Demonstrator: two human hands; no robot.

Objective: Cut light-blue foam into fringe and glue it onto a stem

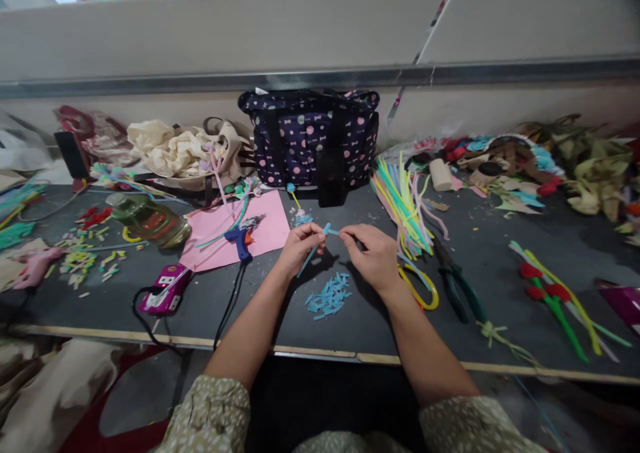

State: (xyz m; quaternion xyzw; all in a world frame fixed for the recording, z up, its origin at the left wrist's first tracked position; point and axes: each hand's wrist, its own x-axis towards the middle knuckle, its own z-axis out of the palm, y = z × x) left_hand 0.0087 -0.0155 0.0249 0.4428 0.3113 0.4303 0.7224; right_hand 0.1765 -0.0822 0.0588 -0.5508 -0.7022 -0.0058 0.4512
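Note:
Between my two hands stretches a light blue pipe cleaner (333, 232), bent over at the fingers of my left hand (301, 245). One blue length hangs down below that hand, and its fingers are closed in a pinch. My right hand (371, 253) pinches the other end between thumb and fingertips. Whether this is one piece or two crossed together, I cannot tell. Below the hands lies a loose pile of short blue pipe cleaner pieces (330, 296) on the dark table (295, 336).
Right of my hands are a pipe cleaner bundle (404, 203), yellow-handled scissors (425, 292) and green-handled pliers (461, 286). Leftward, a blue glue gun (241, 243) rests on pink paper (270, 216), near a bottle (150, 220). Behind stand a dotted bag (290, 140) and a phone (331, 180).

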